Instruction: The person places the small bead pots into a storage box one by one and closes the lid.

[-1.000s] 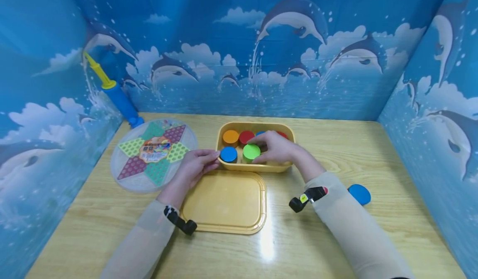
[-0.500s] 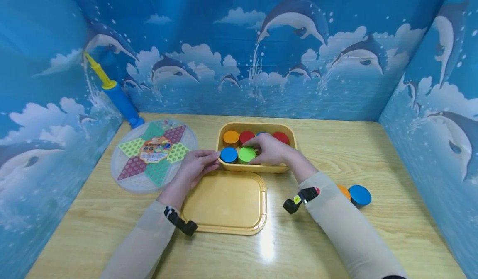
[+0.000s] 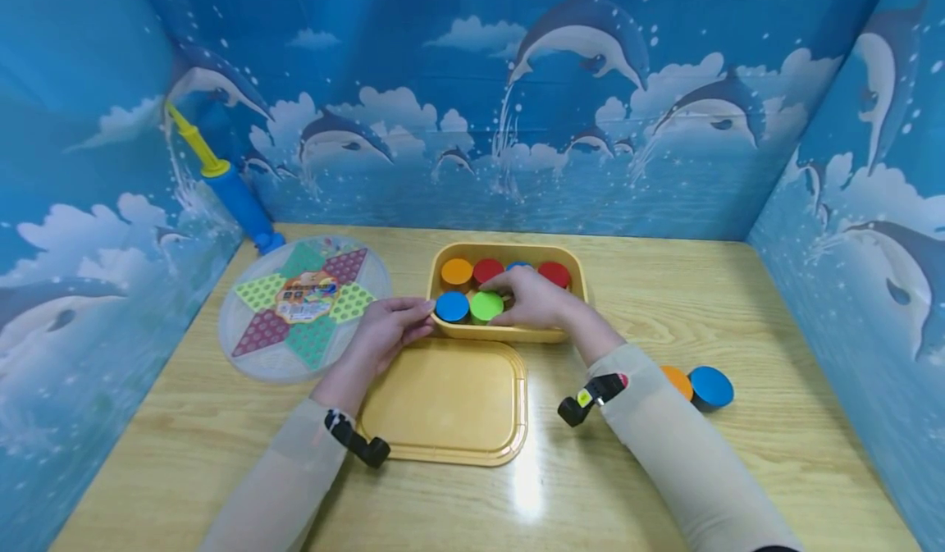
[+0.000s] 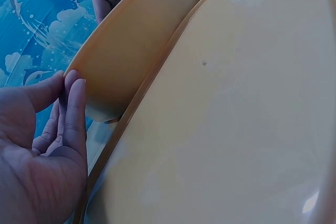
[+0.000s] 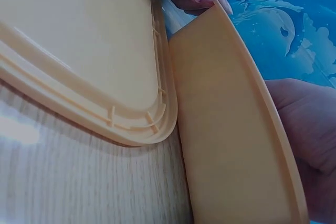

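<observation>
A yellow plastic box (image 3: pixel 509 333) stands on the table with several round coloured pieces inside. My left hand (image 3: pixel 391 328) pinches its near left corner, thumb and fingers at the rim (image 4: pixel 71 66). Reaching in over the front wall, my right hand (image 3: pixel 537 298) holds a green disc (image 3: pixel 486 307) between thumb and fingers. Left of it in the front row sits a blue disc (image 3: pixel 453 307). The back row shows orange (image 3: pixel 457 273), red (image 3: pixel 487 271) and another red disc (image 3: pixel 554 274), with a blue one (image 3: pixel 519 265) partly hidden. The box wall (image 5: pixel 226 119) hides my right fingertips in the right wrist view.
The box's flat yellow lid (image 3: pixel 446 400) lies right in front of it. At left is a round Chinese checkers board (image 3: pixel 306 306), with a blue and yellow pump (image 3: pixel 236 195) behind. An orange disc (image 3: pixel 677 381) and a blue disc (image 3: pixel 711 388) stand by my right forearm.
My right hand has shifted left inside the box, bringing the green disc close beside the blue one. The far right red disc and the orange disc on the table are now uncovered.
</observation>
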Available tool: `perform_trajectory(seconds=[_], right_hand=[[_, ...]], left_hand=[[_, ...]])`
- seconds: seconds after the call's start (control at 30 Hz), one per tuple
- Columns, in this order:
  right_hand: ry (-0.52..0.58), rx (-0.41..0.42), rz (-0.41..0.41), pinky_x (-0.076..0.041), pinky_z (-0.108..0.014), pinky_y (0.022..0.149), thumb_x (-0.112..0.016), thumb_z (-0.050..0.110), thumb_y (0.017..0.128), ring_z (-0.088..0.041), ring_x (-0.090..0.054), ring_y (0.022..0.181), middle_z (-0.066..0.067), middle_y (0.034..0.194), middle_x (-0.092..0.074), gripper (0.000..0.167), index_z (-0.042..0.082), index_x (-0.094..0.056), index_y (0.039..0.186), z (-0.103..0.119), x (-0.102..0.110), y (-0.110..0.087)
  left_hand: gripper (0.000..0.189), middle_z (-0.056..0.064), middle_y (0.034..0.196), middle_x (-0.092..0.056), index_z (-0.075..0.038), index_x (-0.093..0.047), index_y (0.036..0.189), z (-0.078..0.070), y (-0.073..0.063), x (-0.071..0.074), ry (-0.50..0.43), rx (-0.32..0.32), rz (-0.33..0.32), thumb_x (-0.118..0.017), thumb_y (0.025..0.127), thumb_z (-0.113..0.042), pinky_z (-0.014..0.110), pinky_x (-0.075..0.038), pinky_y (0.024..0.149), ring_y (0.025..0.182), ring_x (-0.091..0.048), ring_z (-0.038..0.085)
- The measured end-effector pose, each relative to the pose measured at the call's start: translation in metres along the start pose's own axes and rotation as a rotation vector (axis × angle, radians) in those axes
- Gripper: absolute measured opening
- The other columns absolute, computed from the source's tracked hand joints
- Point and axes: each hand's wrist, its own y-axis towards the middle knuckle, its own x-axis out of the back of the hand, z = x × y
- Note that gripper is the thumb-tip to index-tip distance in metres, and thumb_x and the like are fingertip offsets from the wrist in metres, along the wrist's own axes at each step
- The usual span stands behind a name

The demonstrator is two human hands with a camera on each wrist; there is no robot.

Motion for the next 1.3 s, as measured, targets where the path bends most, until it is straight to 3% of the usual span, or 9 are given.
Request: perform_trajectory(seconds=[0.37, 0.8, 1.3], right_hand=[[0.101, -0.094, -0.018, -0.062, -0.032, 0.095, -0.09, 0.013, 0.088, -0.021, -0.069, 0.112, -0.01, 0.131, -0.07, 0.059, 0.0, -0.066, 0.14, 0.001, 0.002, -0.006], [0.081, -0.102, -0.037, -0.062, -0.033, 0.096, -0.091, 0.016, 0.088, -0.022, -0.069, 0.115, -0.009, 0.133, -0.07, 0.059, 0.003, -0.068, 0.14, 0.006, 0.0, -0.006], [0.139, -0.061, -0.087, -0.058, -0.048, 0.104, -0.089, 0.02, 0.09, -0.033, -0.067, 0.121, -0.017, 0.136, -0.068, 0.062, -0.002, -0.063, 0.142, 0.011, 0.029, -0.035]], left_hand=[[0.038, 0.014, 0.102, -0.075, 0.011, -0.063, 0.134, -0.001, -0.001, -0.001, 0.015, 0.012, -0.016, -0.073, 0.101, -0.005, 0.029, -0.065, 0.083, 0.084, -0.075, 0.015], [0.037, 0.014, 0.102, -0.075, 0.011, -0.064, 0.132, 0.001, 0.0, -0.001, 0.01, 0.001, -0.013, -0.074, 0.101, -0.005, 0.03, -0.066, 0.083, 0.084, -0.075, 0.016], [0.038, 0.014, 0.102, -0.076, 0.011, -0.065, 0.133, -0.001, -0.001, -0.001, 0.015, 0.0, -0.013, -0.075, 0.101, -0.007, 0.03, -0.065, 0.084, 0.084, -0.075, 0.016]])
